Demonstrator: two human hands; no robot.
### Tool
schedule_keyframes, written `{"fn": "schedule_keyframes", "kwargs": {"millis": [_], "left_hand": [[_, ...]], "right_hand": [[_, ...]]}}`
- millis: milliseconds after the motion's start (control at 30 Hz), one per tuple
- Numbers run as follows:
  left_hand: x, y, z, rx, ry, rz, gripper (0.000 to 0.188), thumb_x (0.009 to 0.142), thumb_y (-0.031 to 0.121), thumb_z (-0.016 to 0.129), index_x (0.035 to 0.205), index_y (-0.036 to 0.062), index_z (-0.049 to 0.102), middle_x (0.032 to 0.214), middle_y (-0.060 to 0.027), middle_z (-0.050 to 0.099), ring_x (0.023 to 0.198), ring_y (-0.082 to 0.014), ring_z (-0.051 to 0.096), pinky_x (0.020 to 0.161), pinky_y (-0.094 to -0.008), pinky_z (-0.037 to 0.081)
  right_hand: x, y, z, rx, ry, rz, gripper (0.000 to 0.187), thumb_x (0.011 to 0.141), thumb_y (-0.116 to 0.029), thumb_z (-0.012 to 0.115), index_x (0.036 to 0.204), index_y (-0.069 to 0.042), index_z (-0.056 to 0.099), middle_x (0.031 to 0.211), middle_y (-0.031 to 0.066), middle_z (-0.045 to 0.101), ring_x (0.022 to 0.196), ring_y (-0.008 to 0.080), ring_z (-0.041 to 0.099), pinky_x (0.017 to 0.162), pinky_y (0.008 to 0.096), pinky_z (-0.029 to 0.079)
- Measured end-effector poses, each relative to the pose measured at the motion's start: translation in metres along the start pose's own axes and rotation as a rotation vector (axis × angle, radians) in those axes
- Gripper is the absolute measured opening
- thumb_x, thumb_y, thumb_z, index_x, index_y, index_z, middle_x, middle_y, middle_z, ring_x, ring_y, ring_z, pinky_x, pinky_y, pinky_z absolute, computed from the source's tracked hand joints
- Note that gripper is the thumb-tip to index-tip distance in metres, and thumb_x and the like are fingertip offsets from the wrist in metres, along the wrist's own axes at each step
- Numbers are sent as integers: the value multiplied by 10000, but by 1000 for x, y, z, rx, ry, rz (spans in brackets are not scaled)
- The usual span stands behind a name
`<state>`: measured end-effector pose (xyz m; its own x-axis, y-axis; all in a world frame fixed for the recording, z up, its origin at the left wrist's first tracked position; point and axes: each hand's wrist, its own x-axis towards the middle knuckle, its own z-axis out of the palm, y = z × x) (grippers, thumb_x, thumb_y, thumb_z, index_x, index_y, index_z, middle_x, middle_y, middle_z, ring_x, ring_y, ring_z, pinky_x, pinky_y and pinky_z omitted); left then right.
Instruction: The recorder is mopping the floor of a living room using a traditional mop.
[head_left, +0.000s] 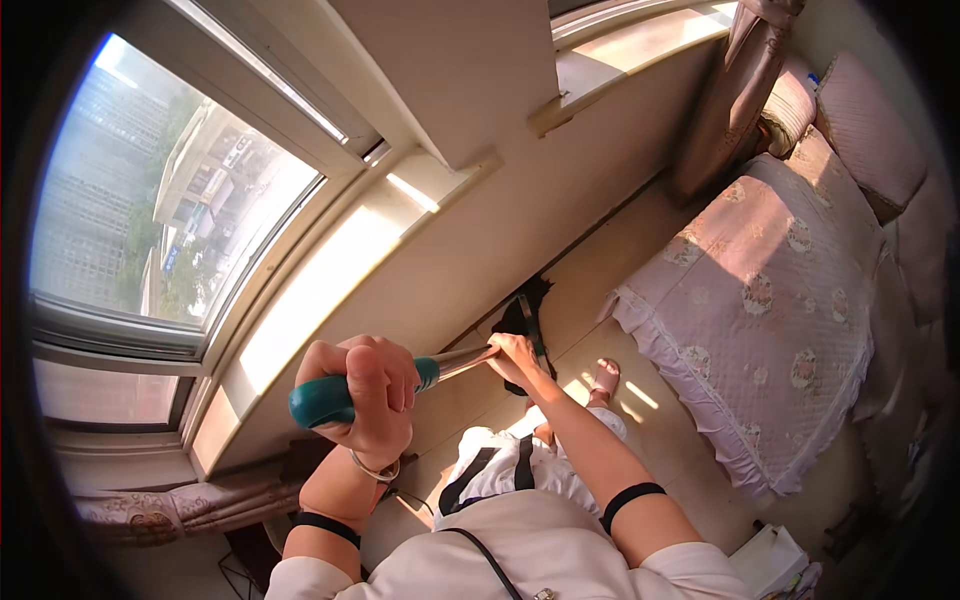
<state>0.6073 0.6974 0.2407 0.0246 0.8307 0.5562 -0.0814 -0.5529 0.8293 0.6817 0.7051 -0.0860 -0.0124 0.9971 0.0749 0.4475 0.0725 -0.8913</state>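
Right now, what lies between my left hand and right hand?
In the head view, a shiny shaft and part of its teal grip lie between them.

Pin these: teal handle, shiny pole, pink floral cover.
Teal handle (322, 402): head view, rounded end.
Shiny pole (464, 361): head view, middle of visible shaft.
Pink floral cover (768, 310): head view, middle of quilted top.

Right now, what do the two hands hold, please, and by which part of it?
A long pole: the left hand is closed around its teal grip at the near end, and the right hand holds the shiny shaft farther down.
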Motion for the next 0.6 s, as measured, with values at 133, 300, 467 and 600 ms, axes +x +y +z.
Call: {"fn": "schedule_keyframes", "kwargs": {"millis": [133, 300, 467, 600], "left_hand": [[-32, 47, -56, -277, -310, -136, 342, 740, 230, 637, 539, 52, 425, 412, -40, 435, 316, -136, 413, 340, -229, 361], [-83, 91, -48, -323, -460, -29, 231, 700, 34, 583, 520, 11, 439, 431, -66, 417, 320, -191, 407, 336, -268, 343], [-123, 131, -47, -206, -184, 121, 255, 691, 36, 561, 495, 69, 402, 392, -9, 419, 300, -90, 386, 336, -192, 379], [-144, 173, -72, -127, 10, 146, 302, 716, 28, 537, 481, 99, 362, 395, -11, 443, 305, -81, 409, 339, -185, 392]], "right_hand": [[-56, -18, 32, 298, -95, 30, 452, 697, -77, 522, 1143, -76, 451, 965, 177, 568, 902, 307, 554, 755, 323, 439], [-116, 26, 63, 1816, -29, 1282, 772, 804, -417, 506, 1308, 33, 133, 1329, 249, 208, 1218, 399, 237, 991, 456, 282], [-108, -12, 78, 2119, 13, 1159, 230, 815, -91, 533, 612, -54, 431, 584, 10, 471, 578, 117, 522, 607, 227, 491], [-112, -50, 64, 2042, 72, 1286, 249, 799, -35, 518, 592, -57, 382, 557, 22, 430, 527, 110, 436, 553, 223, 439]]}}
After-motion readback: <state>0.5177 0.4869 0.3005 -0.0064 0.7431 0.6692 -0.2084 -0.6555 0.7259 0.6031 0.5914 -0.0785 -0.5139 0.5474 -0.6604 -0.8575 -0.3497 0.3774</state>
